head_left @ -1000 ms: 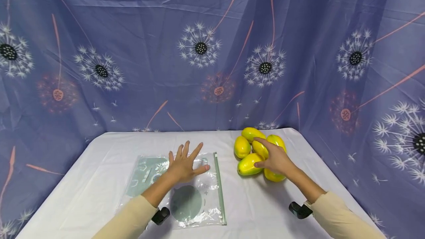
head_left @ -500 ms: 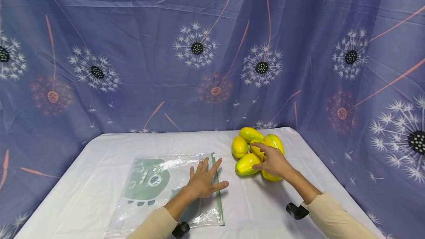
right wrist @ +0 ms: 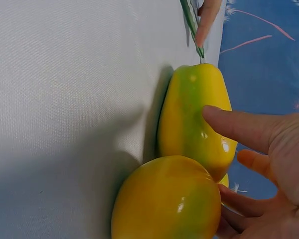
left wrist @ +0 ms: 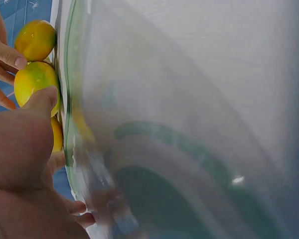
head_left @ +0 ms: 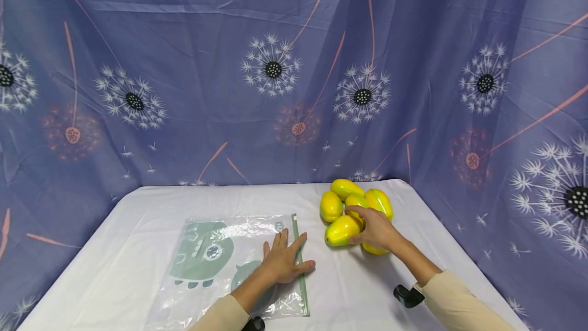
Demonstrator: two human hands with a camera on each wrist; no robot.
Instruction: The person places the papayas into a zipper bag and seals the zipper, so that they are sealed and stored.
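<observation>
A clear zip bag (head_left: 209, 298) with green cartoon prints lies flat on the table, its green zip edge (head_left: 303, 290) to the right. Over that edge my left hand (head_left: 279, 264) spreads its fingers; whether it presses the plastic I cannot tell. Several yellow-green papayas are clustered at the right. My right hand (head_left: 378, 230) arches over the nearest papaya (head_left: 340, 230), its thumb (right wrist: 226, 122) against the fruit's side in the right wrist view. The other fingers lie apart from the thumb, near the fruit's top and a neighbouring papaya (right wrist: 167, 204). The hand partly covers the fruits behind.
A white cloth (head_left: 115, 249) covers the table. A blue-purple curtain (head_left: 202, 91) with dandelion prints hangs behind it and along the sides. More papayas (head_left: 346, 189) sit close together at the back right.
My left hand has moved right and toward me across the bag, then lowered near the zip edge. My right hand has lowered slightly at the nearest papaya, which stays in place.
</observation>
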